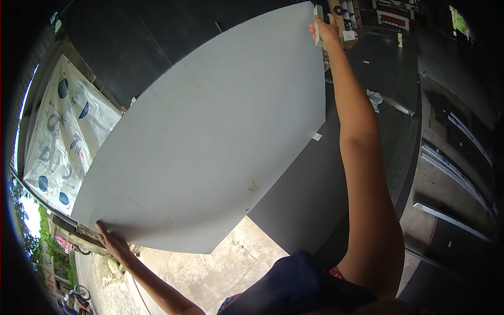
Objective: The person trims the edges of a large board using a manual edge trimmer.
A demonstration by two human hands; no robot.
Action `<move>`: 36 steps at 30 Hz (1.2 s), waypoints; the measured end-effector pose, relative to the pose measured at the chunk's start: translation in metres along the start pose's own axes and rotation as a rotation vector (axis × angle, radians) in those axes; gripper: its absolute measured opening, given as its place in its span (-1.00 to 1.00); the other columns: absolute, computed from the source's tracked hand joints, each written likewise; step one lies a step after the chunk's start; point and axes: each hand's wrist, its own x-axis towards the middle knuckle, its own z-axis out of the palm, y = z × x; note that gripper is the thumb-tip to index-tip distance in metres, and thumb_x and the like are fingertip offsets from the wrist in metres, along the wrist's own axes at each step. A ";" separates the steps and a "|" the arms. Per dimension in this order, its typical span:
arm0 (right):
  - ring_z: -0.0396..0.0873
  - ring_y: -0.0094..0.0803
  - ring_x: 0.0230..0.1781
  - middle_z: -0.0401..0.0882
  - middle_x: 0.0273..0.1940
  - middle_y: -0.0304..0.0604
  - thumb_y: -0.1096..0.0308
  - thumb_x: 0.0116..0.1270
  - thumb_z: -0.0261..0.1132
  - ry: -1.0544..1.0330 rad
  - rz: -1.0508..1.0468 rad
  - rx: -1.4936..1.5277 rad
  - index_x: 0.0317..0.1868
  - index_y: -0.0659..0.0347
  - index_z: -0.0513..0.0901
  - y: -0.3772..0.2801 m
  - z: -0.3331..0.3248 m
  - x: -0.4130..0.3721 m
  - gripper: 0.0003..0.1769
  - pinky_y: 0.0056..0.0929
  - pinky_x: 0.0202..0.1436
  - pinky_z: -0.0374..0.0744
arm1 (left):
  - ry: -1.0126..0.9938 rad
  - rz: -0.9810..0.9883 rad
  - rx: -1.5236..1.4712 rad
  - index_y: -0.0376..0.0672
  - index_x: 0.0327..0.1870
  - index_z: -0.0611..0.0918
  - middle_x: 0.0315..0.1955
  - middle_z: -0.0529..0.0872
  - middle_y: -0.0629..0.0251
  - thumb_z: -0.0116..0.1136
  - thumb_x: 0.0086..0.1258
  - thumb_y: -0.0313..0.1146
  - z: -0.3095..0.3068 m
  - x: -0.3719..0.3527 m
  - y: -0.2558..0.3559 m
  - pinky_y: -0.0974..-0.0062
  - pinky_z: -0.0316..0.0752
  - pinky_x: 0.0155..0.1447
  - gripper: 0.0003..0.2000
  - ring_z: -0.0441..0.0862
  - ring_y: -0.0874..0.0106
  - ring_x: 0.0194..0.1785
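Observation:
A large pale grey sheet (210,126) spans the middle of the view, curved in the wide lens, with a few brown marks near its lower edge. My left hand (111,242) grips its lower left edge, thumb on top and the other fingers hidden beneath. At the upper right corner of the sheet, my right hand (326,31) is closed round a pale green-white block (318,26), which lies against the sheet's edge. A small white tag (316,136) sticks out at the sheet's right edge.
Under the sheet is a dark work table (388,68) bearing crumpled paper (374,100), a saw-like blade (400,107) and a small bottle (400,40). Metal strips (451,173) lie on the floor at right. A printed plastic sheet (68,131) hangs at left.

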 end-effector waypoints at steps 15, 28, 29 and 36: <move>0.45 -0.48 -0.60 0.55 -0.39 -0.15 0.32 0.38 0.14 -0.072 0.124 0.031 0.40 -0.05 0.11 -0.019 0.015 -0.032 -0.37 -0.55 -0.59 0.45 | 0.064 -0.034 -0.054 -0.34 0.26 0.29 0.22 0.34 0.02 0.23 0.24 0.04 0.002 0.000 0.000 0.24 0.23 0.35 -0.26 0.29 0.22 0.26; 0.46 -0.54 -0.60 0.55 -0.43 -0.19 0.31 0.36 0.16 -0.245 0.092 0.061 0.31 -0.02 0.27 -0.013 0.056 -0.079 -0.48 -0.58 -0.63 0.44 | 0.073 -0.038 -0.039 -0.30 0.22 0.37 0.18 0.41 0.09 0.24 0.24 0.03 -0.003 0.008 -0.006 0.28 0.33 0.28 -0.33 0.36 0.25 0.21; 0.46 -0.55 -0.60 0.55 -0.44 -0.20 0.31 0.36 0.16 -0.264 0.090 0.073 0.31 -0.02 0.27 -0.011 0.060 -0.084 -0.48 -0.59 -0.63 0.44 | 0.054 -0.032 -0.044 -0.30 0.21 0.38 0.16 0.43 0.09 0.24 0.24 0.03 -0.006 0.011 -0.008 0.29 0.35 0.26 -0.34 0.37 0.26 0.19; 0.49 -0.56 -0.56 0.55 -0.39 -0.20 0.34 0.37 0.16 -0.316 0.058 -0.012 0.36 0.09 0.19 -0.031 0.083 -0.138 -0.42 -0.60 -0.58 0.47 | -0.034 0.007 -0.063 -0.26 0.11 0.46 0.04 0.51 0.14 0.24 0.25 0.02 -0.011 0.015 -0.014 0.33 0.43 0.13 -0.42 0.45 0.31 0.08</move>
